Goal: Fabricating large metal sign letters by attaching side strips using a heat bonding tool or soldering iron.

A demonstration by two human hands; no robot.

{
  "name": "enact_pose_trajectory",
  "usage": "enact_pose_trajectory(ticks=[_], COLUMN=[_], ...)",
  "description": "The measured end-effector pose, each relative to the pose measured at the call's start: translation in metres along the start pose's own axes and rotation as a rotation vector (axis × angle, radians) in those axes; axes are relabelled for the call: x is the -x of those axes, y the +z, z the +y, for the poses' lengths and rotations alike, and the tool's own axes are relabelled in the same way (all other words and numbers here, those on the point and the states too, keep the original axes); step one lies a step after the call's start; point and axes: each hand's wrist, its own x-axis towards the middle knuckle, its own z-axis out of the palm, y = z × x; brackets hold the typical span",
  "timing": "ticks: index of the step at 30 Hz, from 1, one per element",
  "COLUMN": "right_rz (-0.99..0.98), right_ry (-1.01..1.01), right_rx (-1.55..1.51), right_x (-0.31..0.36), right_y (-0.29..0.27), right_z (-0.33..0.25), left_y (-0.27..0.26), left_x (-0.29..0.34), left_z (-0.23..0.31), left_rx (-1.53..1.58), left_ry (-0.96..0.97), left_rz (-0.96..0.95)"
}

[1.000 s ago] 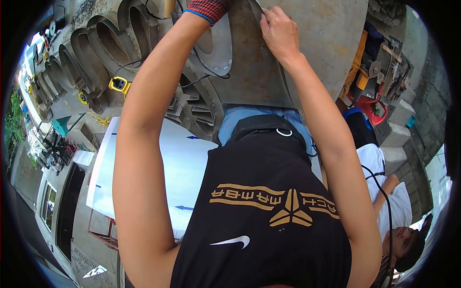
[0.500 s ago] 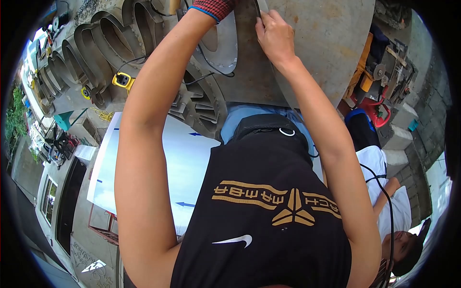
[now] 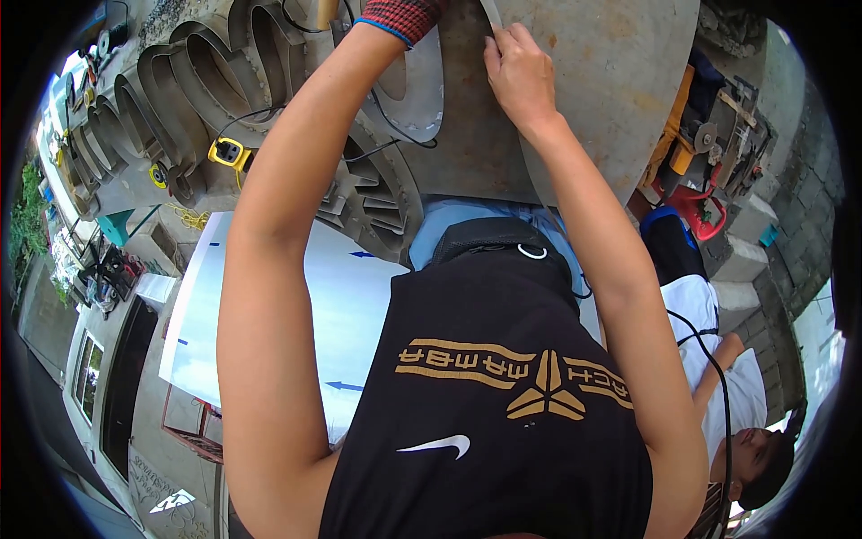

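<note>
My right hand [image 3: 523, 79] is bare and closed on the edge of a thin, flexible metal strip [image 3: 491, 13], which stands on edge above a grey metal tabletop [image 3: 602, 81] and curves back toward my waist. At the top edge of the picture is my left hand [image 3: 401, 18] in a red and black knit glove with a blue cuff; its fingers fall outside the frame. Just below that glove lies a flat grey metal piece with a rounded end [image 3: 426, 108]. A black cable [image 3: 388, 115] runs over this piece.
Bent sheet-metal letter shapes [image 3: 211, 76] crowd the table's left side, beside a yellow power-cord socket [image 3: 229, 154]. A white sheet with blue arrows [image 3: 269, 296] lies left of my body. At right are an angle grinder [image 3: 696, 148], a red chair [image 3: 705, 216] and a person in white [image 3: 741, 377].
My right hand has shifted slightly right and down along with the metal strip, whose upper part now shows a broader, lighter face. My left hand has hardly moved.
</note>
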Motion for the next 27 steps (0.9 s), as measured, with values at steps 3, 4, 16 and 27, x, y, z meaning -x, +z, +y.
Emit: enact_pose_trajectory(ticks=[3,4,16,27], right_rz=[0.019,0.016,-0.039,-0.089], right_ry=[0.003,-0.005,-0.022,-0.015], right_rx=[-0.076,-0.079,-0.132,-0.271], right_x=[0.003,0.003,0.0,0.007], right_y=[0.001,0.001,-0.012,-0.01], right_z=[0.0,-0.001,0.017,0.013], left_y=[0.007,0.011,0.028,0.026], left_x=[0.012,0.016,0.098,0.048], left_z=[0.001,0.001,0.152,0.128], left_rx=[0.128,0.212,0.84,0.88], left_ry=[-0.103,-0.166,-0.64,-0.883], left_rz=[0.019,0.045,0.352,0.304])
